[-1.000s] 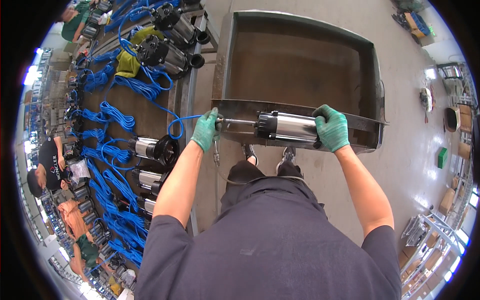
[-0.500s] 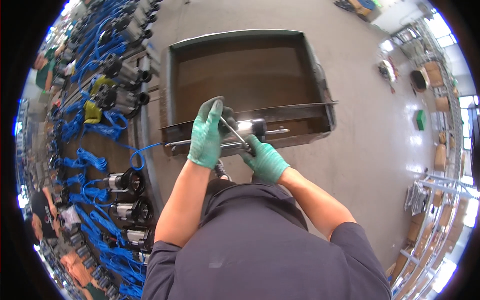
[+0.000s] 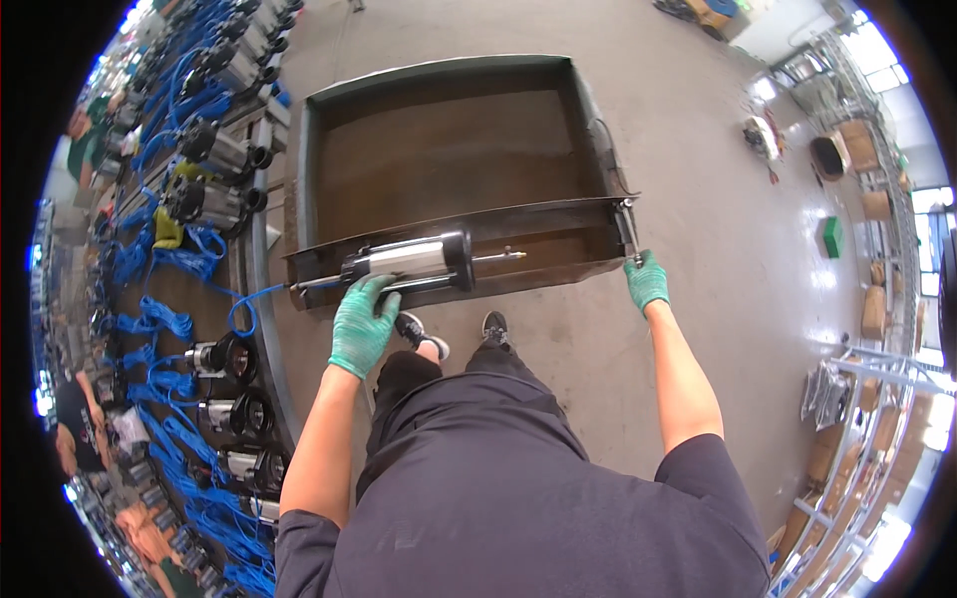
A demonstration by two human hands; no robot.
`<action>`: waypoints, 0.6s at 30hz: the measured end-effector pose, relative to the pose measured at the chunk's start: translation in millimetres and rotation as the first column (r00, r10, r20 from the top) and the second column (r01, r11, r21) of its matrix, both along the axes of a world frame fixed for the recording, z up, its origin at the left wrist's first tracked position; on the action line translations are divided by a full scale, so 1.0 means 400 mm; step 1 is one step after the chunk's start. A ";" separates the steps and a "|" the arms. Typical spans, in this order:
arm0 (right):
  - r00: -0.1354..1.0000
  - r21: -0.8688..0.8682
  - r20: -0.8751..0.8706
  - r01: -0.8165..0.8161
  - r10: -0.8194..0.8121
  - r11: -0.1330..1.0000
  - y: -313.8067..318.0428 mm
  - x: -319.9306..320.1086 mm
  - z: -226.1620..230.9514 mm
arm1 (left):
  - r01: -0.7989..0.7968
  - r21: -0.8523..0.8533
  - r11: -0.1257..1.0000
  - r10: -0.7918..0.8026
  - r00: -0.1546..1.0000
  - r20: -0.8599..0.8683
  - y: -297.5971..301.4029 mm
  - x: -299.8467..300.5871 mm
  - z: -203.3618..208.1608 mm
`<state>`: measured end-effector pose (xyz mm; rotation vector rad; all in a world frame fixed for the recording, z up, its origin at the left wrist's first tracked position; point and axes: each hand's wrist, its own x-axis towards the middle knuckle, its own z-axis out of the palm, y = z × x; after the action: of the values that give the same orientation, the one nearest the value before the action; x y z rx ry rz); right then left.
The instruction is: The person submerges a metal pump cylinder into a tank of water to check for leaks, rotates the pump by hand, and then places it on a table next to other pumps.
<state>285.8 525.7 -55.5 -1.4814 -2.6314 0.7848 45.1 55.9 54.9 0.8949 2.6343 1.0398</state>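
My left hand (image 3: 363,324), in a green glove, closes its grip around the lower side of a cylindrical silver motor with a black end cap (image 3: 411,264). The motor lies on its side along the near rim of a large dark metal bin (image 3: 449,149), directly above my fingers, its black cap toward the middle of the rim. A thin shaft (image 3: 498,256) sticks out of the capped end to the right, running along the rim. From the motor's other end a blue cable (image 3: 244,304) trails off to the left.

My right hand (image 3: 647,280), also in a green glove, grips the near right corner of the bin, well apart from the motor; its fingers curl over the edge beside a thin metal upright there.

The bin stands on the grey floor (image 3: 718,249), and my two shoes (image 3: 459,334) show just below its near wall.

To the left, a long counter (image 3: 214,329) carries more motors (image 3: 224,359) of the same kind amid loops of blue cable. Other people stand along the far left edge. Shelves with boxes (image 3: 867,319) line the far right.
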 end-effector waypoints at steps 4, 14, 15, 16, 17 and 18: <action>0.994 -0.046 -0.048 0.092 -0.094 0.995 -0.002 -0.005 -0.054 | 0.018 0.018 1.000 -0.018 1.000 -0.006 -0.034 -0.002 0.007; 0.800 -0.112 -0.411 -0.520 0.437 0.847 -0.398 -0.364 0.333 | -0.345 -0.459 0.818 0.198 0.920 -0.339 -0.419 -0.331 -0.067; 0.747 -0.042 -0.391 -0.598 0.538 0.800 -0.471 -0.418 0.383 | -0.293 -0.563 0.773 0.122 0.939 -0.322 -0.451 -0.370 -0.068; 0.686 0.025 -0.362 -0.670 0.631 0.742 -0.535 -0.466 0.425 | -0.237 -0.658 0.714 0.047 0.955 -0.292 -0.477 -0.401 -0.068; 0.683 0.033 -0.161 -0.717 0.712 0.696 -0.577 -0.506 0.449 | -0.163 -0.721 0.673 -0.015 0.972 -0.233 -0.484 -0.428 -0.063; 0.646 0.030 0.045 -0.763 0.762 0.646 -0.599 -0.541 0.460 | -0.160 -0.716 0.680 -0.013 0.973 -0.230 -0.496 -0.455 -0.061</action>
<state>69.4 286.1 128.5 -0.2668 -3.2523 0.6916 -137.0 -142.4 30.3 0.7181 2.8722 -0.1897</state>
